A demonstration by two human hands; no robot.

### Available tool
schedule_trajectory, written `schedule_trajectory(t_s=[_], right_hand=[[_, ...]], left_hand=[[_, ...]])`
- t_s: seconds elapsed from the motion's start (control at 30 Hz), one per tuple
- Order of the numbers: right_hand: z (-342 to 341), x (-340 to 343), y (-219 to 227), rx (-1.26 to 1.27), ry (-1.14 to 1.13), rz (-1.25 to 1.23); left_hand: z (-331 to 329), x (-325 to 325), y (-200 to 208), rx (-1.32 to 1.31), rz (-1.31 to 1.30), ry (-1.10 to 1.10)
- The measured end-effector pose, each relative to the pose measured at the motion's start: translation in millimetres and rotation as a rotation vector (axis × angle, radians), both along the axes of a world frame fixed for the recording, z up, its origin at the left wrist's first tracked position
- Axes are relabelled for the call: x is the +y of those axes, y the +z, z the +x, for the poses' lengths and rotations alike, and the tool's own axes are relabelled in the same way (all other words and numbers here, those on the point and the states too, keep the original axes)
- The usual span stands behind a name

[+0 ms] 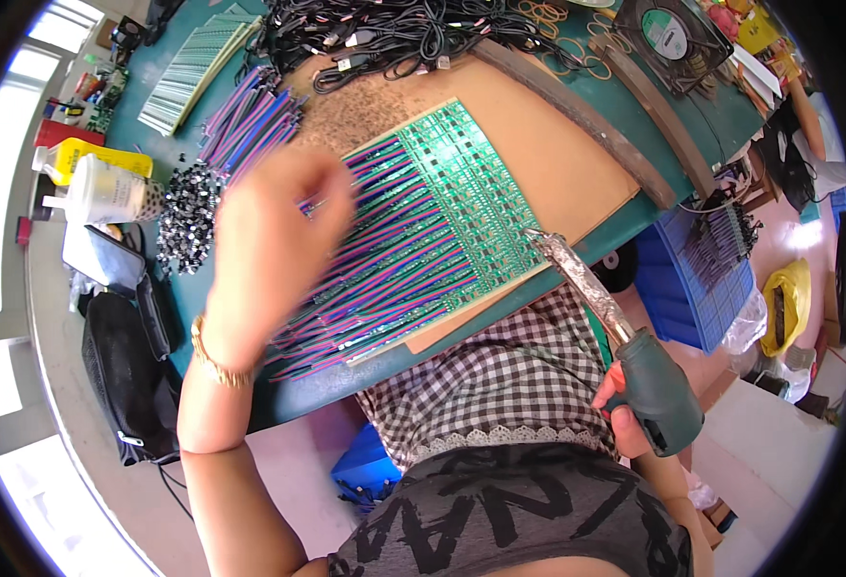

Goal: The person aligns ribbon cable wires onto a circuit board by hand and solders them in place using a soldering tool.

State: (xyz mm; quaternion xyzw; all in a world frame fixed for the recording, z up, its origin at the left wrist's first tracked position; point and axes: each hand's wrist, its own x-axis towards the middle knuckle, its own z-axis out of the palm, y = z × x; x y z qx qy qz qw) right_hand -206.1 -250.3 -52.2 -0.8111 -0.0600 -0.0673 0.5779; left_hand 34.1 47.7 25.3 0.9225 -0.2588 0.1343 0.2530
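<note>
My right hand (625, 423) grips the dark green body of a heat gun (661, 389). Its long foil-wrapped nozzle reaches up-left to the edge of a panel of green circuit boards (476, 192) near the table's front edge. Rows of purple, blue and dark wires (384, 245) run leftward from the boards. Over the left part of these wires is my left hand (283, 226), blurred by motion, its fingers curled together. What lies between those fingertips cannot be made out.
Left of the wires lie a pile of small black parts (187, 216), a loose wire bundle (250, 120) and bottles (110, 188). Black cables (423, 34), metal bars (577, 120) and a fan (671, 43) are behind. A blue crate (697, 279) stands at right, another person (824, 139) beyond.
</note>
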Motion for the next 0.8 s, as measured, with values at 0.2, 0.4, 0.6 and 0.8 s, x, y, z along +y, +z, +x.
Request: schedule_trajectory(t_s=[0.2, 0.4, 0.6, 0.8], right_hand=[[-7, 5, -1, 0.051, -0.099, 0.046], [-7, 3, -4, 0.075, -0.121, 0.126], [2, -6, 22, 0.134, -0.081, -0.267], [10, -4, 51, 0.521, -0.019, -0.341]], left_hand=[[59, 43, -30, -0.245, 0.4, 0.259], [38, 28, -5, -0.206, 0.038, 0.21], [-41, -18, 0, 0.226, -0.053, -0.22], [-61, -40, -27, 0.432, -0.194, -0.242]])
